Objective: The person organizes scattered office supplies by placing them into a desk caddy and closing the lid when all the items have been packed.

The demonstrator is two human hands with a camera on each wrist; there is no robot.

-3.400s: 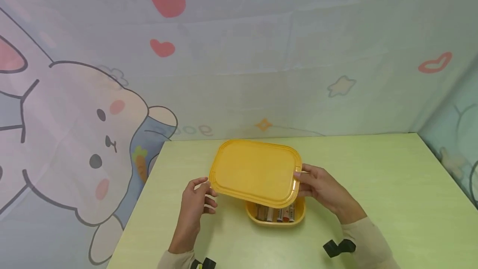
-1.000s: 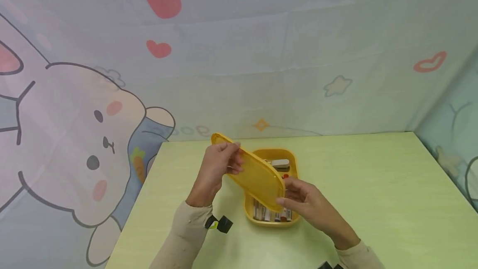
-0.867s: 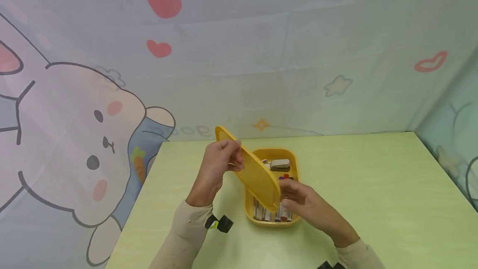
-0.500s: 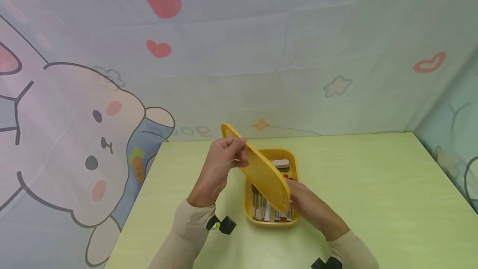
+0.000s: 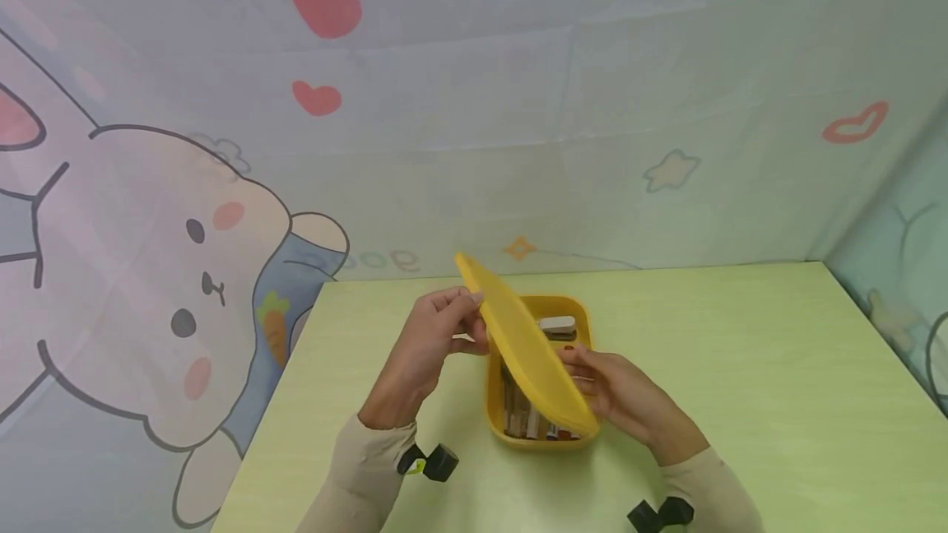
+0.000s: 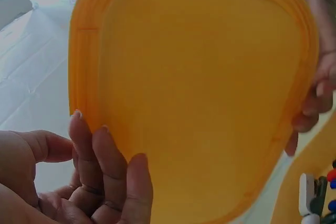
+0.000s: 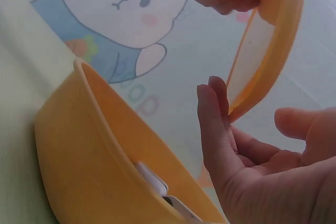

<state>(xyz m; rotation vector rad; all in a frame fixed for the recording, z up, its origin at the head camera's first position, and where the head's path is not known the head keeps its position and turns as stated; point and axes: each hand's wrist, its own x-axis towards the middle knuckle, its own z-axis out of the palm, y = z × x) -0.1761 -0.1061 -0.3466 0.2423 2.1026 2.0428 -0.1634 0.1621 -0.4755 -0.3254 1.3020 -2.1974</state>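
Observation:
A yellow plastic lid (image 5: 529, 352) is held steeply tilted above an open yellow box (image 5: 551, 303). My left hand (image 5: 429, 340) pinches its left edge between thumb and fingers, with some fingers against the inner face in the left wrist view. On the other side, my right hand (image 5: 625, 397) touches the lid's edge with extended fingers; its thumb stands apart from the lid in the right wrist view. Inside the box lie several marker pens (image 5: 533, 424) near the front and a white and dark stapler-like item (image 5: 557, 325) at the back. The lid hides the box's middle.
The box stands on a pale green table (image 5: 741, 352). Behind rises a cloth backdrop (image 5: 592, 105) printed with a rabbit and hearts. Black camera blocks sit on both wrists, the left block (image 5: 440, 463) close to the table's front.
The lid has gone from nearly flat to steeply tilted. My left hand rose to its edge, and my right hand loosened its pinch. Most recently the lid shifted right and its lower end dropped slightly.

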